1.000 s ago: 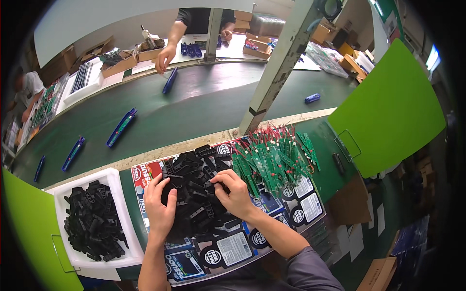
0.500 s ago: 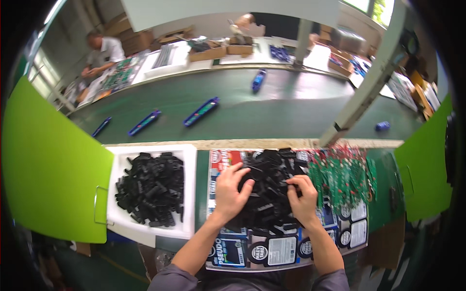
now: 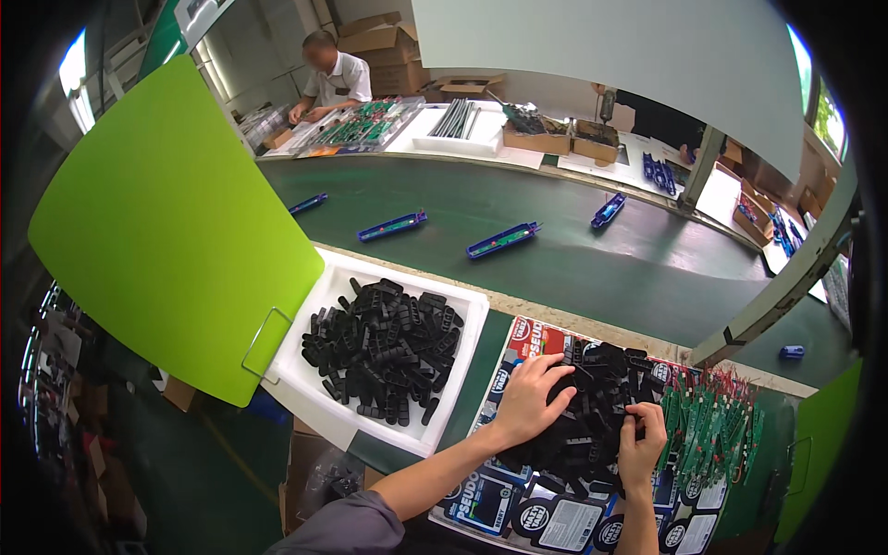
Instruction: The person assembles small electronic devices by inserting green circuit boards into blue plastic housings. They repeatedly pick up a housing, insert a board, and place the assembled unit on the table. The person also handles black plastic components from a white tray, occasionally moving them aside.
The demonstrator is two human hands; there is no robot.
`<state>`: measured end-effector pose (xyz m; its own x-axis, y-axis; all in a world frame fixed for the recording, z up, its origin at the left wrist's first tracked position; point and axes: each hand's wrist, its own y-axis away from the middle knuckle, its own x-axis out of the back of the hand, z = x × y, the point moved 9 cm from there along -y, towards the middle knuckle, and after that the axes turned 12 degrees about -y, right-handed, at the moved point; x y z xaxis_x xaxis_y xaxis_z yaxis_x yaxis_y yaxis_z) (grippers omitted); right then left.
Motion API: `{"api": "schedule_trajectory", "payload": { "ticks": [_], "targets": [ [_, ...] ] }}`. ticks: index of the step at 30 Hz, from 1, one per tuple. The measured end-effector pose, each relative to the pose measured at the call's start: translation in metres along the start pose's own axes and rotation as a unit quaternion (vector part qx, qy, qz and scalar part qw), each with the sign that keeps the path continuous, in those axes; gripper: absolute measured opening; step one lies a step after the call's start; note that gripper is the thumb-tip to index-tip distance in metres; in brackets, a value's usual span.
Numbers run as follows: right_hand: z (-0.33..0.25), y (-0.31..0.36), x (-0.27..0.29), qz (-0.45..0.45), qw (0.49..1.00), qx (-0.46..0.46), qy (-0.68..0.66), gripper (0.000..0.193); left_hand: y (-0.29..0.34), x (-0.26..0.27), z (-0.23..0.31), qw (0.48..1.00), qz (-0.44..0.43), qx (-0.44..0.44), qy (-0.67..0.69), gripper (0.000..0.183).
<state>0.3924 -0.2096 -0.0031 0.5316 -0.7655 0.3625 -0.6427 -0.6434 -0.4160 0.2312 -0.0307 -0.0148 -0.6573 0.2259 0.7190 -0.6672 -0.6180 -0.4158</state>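
Observation:
A heap of small black plastic parts (image 3: 592, 416) lies on a printed sheet (image 3: 561, 525) in front of me. My left hand (image 3: 534, 398) rests at the heap's left side, its fingers and thumb spread apart and touching the parts. At the right side of the heap, my right hand (image 3: 645, 446) has thumb and forefinger pinched together against it. Whatever sits between those fingertips is too small to make out. Just right of that hand lies a pile of narrow green circuit boards (image 3: 712, 421) with red wires.
A white foam tray (image 3: 467, 324) of black parts stands left, beside a lime-green panel (image 3: 176, 231). Beyond, a green conveyor belt (image 3: 407, 190) carries several blue casings (image 3: 502, 240). A metal post (image 3: 786, 287) rises at right. Across the belt sits a person (image 3: 335, 79).
My view has swung left and tilted, so the table and both hands appear farther right and lower. Both hands stay at the black heap, in much the same poses.

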Motion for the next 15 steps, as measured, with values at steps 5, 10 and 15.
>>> {"api": "schedule_trajectory", "payload": {
  "ticks": [5, 10, 15],
  "targets": [
    [-0.001, 0.001, 0.003, 0.005, 1.000, -0.013, -0.001, 0.014, -0.002, -0.003, 0.001, 1.000, -0.009, 0.003, 0.012, 0.040],
    [0.003, 0.001, 0.012, 0.020, 1.000, -0.011, -0.020, 0.017, -0.008, -0.009, 0.006, 1.000, -0.012, 0.000, 0.015, 0.038],
    [0.005, -0.003, 0.003, 0.021, 0.999, -0.014, -0.040, 0.016, -0.005, -0.002, -0.002, 1.000, -0.005, 0.007, 0.011, 0.038]
  ]
}}
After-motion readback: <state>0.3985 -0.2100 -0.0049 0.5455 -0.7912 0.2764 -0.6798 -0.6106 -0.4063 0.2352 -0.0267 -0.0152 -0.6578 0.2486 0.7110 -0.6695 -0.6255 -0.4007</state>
